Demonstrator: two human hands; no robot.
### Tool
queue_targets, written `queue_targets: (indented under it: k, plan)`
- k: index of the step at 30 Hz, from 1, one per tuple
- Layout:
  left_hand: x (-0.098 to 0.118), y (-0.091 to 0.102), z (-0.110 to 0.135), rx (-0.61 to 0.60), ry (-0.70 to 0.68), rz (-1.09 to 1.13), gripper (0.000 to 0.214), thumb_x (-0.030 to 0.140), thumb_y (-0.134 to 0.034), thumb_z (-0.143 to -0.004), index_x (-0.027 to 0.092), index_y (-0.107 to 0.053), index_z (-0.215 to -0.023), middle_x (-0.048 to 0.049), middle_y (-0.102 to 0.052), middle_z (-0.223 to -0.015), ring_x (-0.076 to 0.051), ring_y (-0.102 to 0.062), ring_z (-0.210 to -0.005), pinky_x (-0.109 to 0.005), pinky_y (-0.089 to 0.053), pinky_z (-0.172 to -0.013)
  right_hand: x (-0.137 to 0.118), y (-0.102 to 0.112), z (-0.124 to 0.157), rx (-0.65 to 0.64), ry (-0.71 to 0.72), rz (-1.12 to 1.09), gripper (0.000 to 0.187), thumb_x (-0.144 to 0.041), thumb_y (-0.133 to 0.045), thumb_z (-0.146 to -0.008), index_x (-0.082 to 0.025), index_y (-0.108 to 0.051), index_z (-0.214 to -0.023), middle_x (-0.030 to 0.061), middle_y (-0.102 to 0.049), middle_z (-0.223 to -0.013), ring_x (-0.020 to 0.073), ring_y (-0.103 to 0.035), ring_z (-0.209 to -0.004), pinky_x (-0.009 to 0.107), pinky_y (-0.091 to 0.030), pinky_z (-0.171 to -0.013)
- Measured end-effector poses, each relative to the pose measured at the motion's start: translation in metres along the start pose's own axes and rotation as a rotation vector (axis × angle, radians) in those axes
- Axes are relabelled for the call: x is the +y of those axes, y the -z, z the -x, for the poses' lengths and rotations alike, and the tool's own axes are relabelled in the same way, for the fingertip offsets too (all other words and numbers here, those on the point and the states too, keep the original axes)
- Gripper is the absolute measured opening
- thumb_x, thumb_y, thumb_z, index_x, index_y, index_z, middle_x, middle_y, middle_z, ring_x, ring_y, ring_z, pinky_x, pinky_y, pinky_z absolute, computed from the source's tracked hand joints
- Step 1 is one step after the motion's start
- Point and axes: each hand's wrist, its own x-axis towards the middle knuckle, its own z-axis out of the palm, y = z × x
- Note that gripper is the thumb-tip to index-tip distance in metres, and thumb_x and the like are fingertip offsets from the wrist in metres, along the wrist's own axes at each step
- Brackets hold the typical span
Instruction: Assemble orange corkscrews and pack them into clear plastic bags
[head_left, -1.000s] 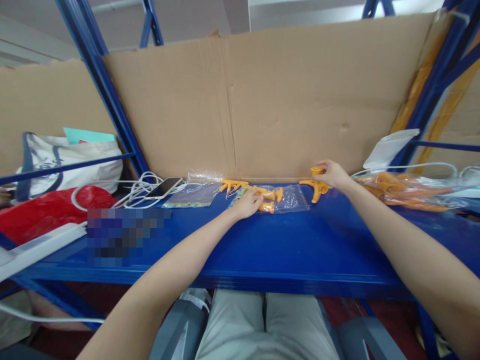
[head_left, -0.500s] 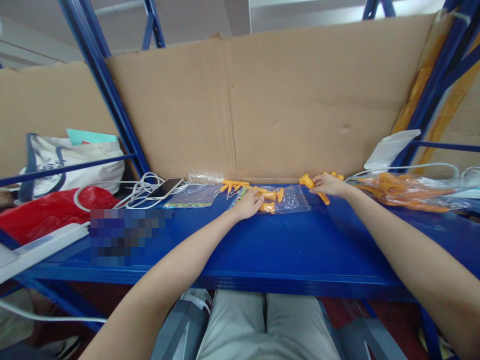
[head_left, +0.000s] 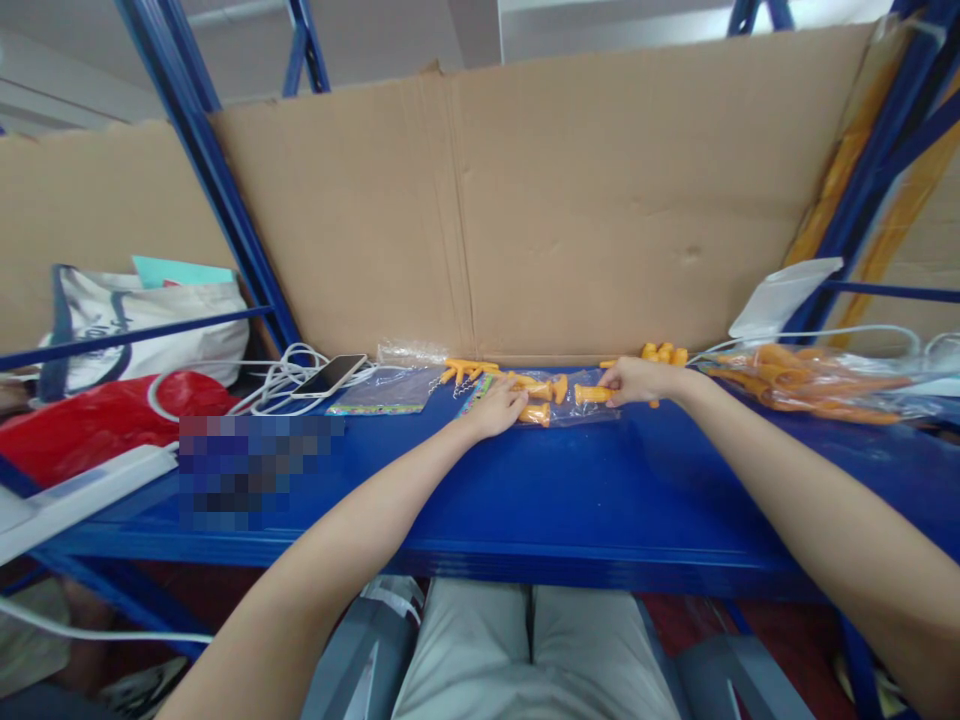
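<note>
thumb and fingertips of our right hand [head_left: 637, 382] pinch a short orange tube [head_left: 591, 394] by its right end. the tube lies level, over the right part of a clear plastic bag [head_left: 577, 416]; whether it is inside the bag or on top, we cannot tell. it is a plain, bright orange, smooth and slightly shiny, with a flared left end. our left hand [head_left: 499, 408] rests palm down on the left part of the bag, its fingers close together; we cannot tell whether they grip anything. just beside those fingers lie a lower orange piece [head_left: 535, 414] and a small orange piece [head_left: 559, 389], both hard and rounded.

behind our right hand sits a knobbly orange cluster [head_left: 664, 354], partly hidden. beyond our left hand, a branching orange piece [head_left: 466, 372] lies near a thin chain [head_left: 463, 387], and further left is a flat, see-through packet [head_left: 390, 390] with a colourful printed strip. a crinkly sack of orange parts [head_left: 810, 385] lies to the right. all this is on a smooth blue metal table [head_left: 555, 490], backed by creased brown cardboard [head_left: 585, 220].

half a second ago our right hand held the tube tilted at the bag's right end; now both have shifted left over the plastic. our left hand has stayed put.
</note>
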Motion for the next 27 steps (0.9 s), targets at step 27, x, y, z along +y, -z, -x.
queue_targets:
  k: [27]
  plan:
    - [0.001, 0.001, -0.006, 0.256, 0.277, 0.466, 0.051, 0.038, -0.032, -0.096, 0.009, -0.043, -0.137, -0.0165, -0.041, -0.147, -0.022, -0.032, -0.141, -0.035, -0.019, -0.117, -0.01, -0.034, -0.014, 0.116, 0.196, -0.12, 0.023, -0.035, -0.065, -0.071, -0.02, -0.078, -0.083, -0.0006, -0.07, -0.068, 0.017, -0.063, -0.065, 0.024, -0.047, -0.062]
